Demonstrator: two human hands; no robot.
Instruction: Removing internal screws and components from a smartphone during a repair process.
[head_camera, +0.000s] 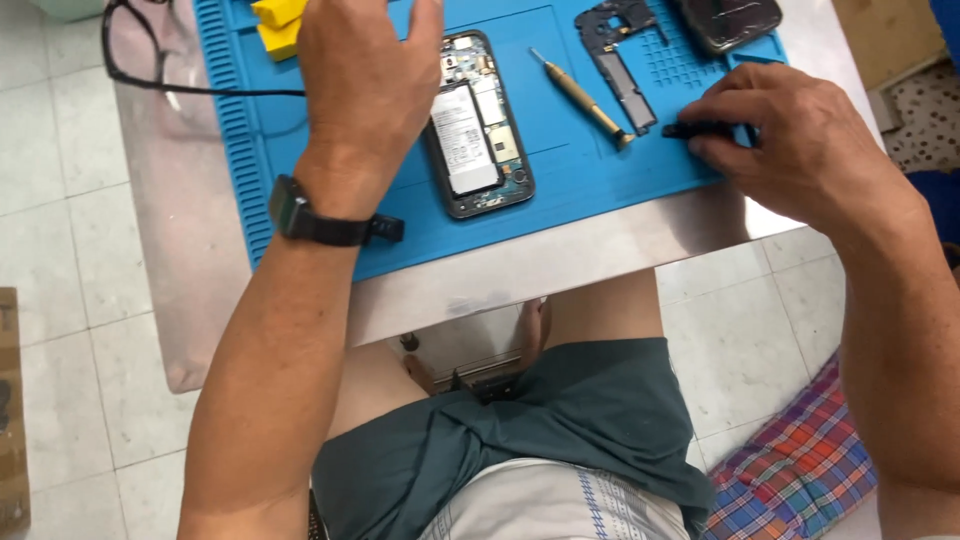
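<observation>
An opened smartphone (478, 125) lies on a blue work mat (580, 160), its battery and circuit boards exposed. My left hand (365, 85), with a black watch on the wrist, rests on the mat against the phone's left side, fingers spread. My right hand (800, 140) sits at the mat's right edge, fingers pinching a small black part (695, 130). Between the hands lies a small screwdriver with a brass-coloured handle (585, 98). A black inner frame piece (622, 60) lies beyond it.
A dark phone back cover (728, 20) sits at the mat's far right corner. Yellow blocks (280, 25) and a black cable (150, 70) lie at the far left. The mat rests on a metal table (560, 260) above a white tiled floor. A plaid cushion (800, 460) lies lower right.
</observation>
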